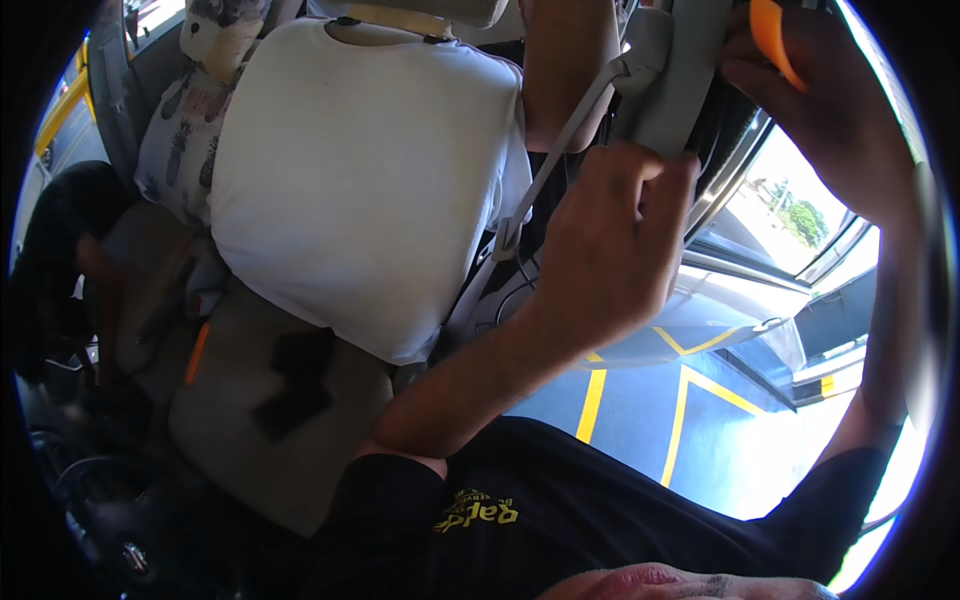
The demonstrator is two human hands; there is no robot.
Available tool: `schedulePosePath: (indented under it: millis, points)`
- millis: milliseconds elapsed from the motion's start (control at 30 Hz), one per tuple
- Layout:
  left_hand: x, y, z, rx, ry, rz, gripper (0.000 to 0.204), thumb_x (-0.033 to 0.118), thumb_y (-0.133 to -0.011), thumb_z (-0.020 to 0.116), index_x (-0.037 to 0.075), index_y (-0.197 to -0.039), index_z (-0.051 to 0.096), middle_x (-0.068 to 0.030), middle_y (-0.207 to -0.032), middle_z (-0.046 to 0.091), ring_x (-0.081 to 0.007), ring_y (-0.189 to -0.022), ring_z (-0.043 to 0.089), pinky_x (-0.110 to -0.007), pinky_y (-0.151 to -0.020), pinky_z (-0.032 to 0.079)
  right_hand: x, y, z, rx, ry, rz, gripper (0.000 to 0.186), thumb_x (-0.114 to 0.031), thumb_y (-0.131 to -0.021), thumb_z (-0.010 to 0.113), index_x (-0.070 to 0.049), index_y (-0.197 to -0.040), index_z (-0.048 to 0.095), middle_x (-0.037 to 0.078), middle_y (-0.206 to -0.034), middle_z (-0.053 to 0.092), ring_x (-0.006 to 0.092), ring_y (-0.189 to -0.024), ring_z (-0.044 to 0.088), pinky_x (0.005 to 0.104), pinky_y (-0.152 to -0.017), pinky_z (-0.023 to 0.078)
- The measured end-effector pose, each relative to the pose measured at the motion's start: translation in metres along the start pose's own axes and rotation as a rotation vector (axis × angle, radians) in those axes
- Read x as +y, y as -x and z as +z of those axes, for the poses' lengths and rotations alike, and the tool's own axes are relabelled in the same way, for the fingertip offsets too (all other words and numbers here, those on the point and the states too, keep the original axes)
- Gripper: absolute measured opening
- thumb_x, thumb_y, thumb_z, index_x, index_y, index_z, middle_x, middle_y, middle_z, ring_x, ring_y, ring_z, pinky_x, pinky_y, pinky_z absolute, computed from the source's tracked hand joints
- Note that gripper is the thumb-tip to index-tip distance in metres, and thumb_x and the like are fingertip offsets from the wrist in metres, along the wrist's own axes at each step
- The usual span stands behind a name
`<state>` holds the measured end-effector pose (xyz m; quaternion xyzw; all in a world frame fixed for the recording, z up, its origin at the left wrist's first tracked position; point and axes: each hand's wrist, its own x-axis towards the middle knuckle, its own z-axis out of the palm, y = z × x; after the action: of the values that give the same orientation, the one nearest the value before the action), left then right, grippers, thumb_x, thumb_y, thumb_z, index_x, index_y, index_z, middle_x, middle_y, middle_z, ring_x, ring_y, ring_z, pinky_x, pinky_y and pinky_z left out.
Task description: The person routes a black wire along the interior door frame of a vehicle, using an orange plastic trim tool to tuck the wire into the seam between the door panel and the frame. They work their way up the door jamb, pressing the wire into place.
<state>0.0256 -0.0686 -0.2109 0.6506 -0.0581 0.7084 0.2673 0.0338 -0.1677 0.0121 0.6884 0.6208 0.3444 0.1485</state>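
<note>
My left hand has its fingers curled at the lower end of a long grey trim panel on the door pillar. Up at the right, my right hand holds an orange flat plastic tool beside that panel; some of its fingers are hidden. A grey seat belt runs down from its anchor to the left of my left hand, with dark cable behind it.
A white-covered seat back fills the middle. Dark objects and an orange strip lie on the cushion. A co-worker is at the left; another person's arm reaches above. An open door stands over blue flooring with yellow lines.
</note>
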Motion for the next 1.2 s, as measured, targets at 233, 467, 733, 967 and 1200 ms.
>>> schedulePosePath:
  millis: [233,467,733,967,1200]
  points:
    - [-0.012,-0.028,-0.021,-0.140,0.186,-0.074,0.042,-0.007,-0.078,0.071,0.005,-0.118,0.064,-0.0155,-0.099,0.057,-0.0316,-0.086,0.065,-0.040,-0.070,0.055,0.002,0.004,0.010,-0.018,0.003,-0.028,0.018,-0.011,-0.088,0.074,0.001,-0.089,0.061,0.017,-0.087,0.060,0.0349,-0.079,0.064,0.0423,-0.063,0.046]
    - [-0.022,-0.039,-0.034,-0.513,0.526,-0.406,0.031,-0.005,-0.089,0.071,0.000,-0.113,0.052,-0.0102,-0.083,0.067,-0.0164,-0.070,0.069,-0.028,-0.062,0.055,0.002,0.021,0.027,-0.013,-0.046,-0.032,0.020,-0.012,-0.088,0.075,0.001,-0.096,0.061,0.017,-0.094,0.061,0.0333,-0.083,0.066,0.0394,-0.062,0.047]
    - [-0.025,0.045,-0.083,-0.660,0.692,-0.810,0.013,0.009,-0.103,0.059,-0.001,-0.111,0.056,-0.0035,-0.078,0.062,-0.0121,-0.070,0.063,-0.029,-0.071,0.052,-0.002,0.037,0.033,-0.022,-0.065,-0.095,0.024,-0.012,-0.088,0.076,0.001,-0.103,0.062,0.017,-0.102,0.063,0.0315,-0.088,0.068,0.0361,-0.061,0.049]
    - [-0.045,0.117,-0.145,-0.669,0.481,-0.941,0.020,0.018,-0.108,0.056,0.000,-0.101,0.063,-0.0040,-0.078,0.064,-0.0082,-0.066,0.057,-0.025,-0.066,0.046,-0.011,0.044,0.037,-0.050,-0.081,-0.134,0.029,-0.013,-0.089,0.077,0.001,-0.110,0.063,0.017,-0.110,0.064,0.0299,-0.093,0.069,0.0332,-0.060,0.050]
    - [-0.058,0.214,-0.215,-0.351,0.791,-1.169,0.027,0.023,-0.110,0.052,0.005,-0.091,0.058,0.0027,-0.069,0.047,-0.0049,-0.066,0.047,-0.024,-0.061,0.040,-0.025,0.045,0.032,-0.071,-0.076,-0.213,0.034,-0.014,-0.089,0.077,0.001,-0.116,0.063,0.018,-0.117,0.066,0.0283,-0.097,0.071,0.0304,-0.060,0.051]
